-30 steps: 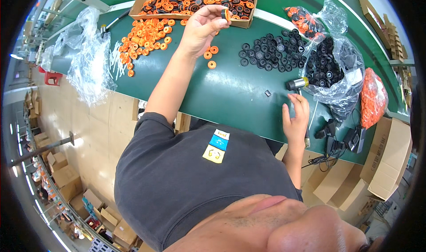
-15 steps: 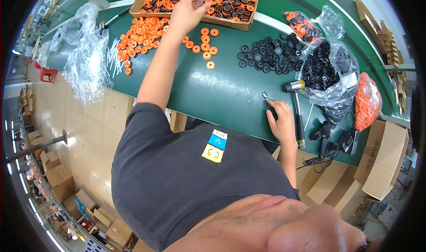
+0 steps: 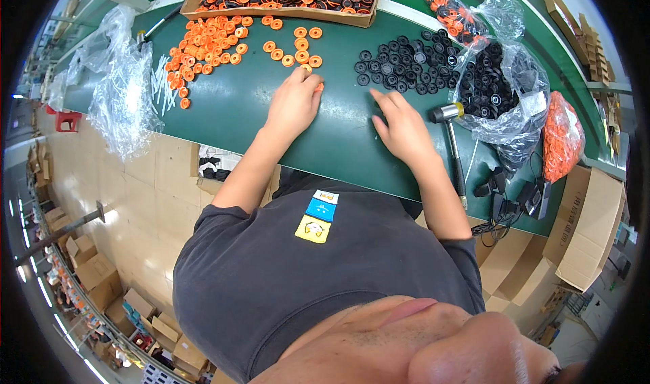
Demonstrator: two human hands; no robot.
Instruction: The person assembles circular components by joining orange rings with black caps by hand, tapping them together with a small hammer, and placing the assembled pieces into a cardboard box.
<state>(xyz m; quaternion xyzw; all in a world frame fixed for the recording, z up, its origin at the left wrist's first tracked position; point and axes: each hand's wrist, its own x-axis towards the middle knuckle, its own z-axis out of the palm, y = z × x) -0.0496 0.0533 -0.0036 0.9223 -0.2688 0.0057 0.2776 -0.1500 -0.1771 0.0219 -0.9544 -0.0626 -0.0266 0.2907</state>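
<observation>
Both hands rest on the green tabletop (image 3: 230,106), close together in front of the person. The left hand (image 3: 294,103) lies palm down with its fingers curled loosely, the fingertips touching a small orange ring (image 3: 318,86) at the near edge of the loose orange rings (image 3: 223,42); whether it actually pinches that ring I cannot tell. Those rings spread out ahead of this hand and off to its left. The right hand (image 3: 403,127) lies flat and open, fingers spread, holding nothing. Just ahead of its fingertips sits a cluster of black rings (image 3: 399,62), laid out on the tabletop. Just to its right lies a small mallet (image 3: 450,137), its head level with the knuckles and its handle running back alongside the forearm. Further right an open clear bag of black rings (image 3: 501,96) slumps on the tabletop, with a bag of orange parts (image 3: 562,137) beyond it. Well ahead of both hands stands a shallow cardboard box (image 3: 284,12) of mixed orange and black rings. Far to the left of the left hand lies crumpled clear plastic (image 3: 122,93).
</observation>
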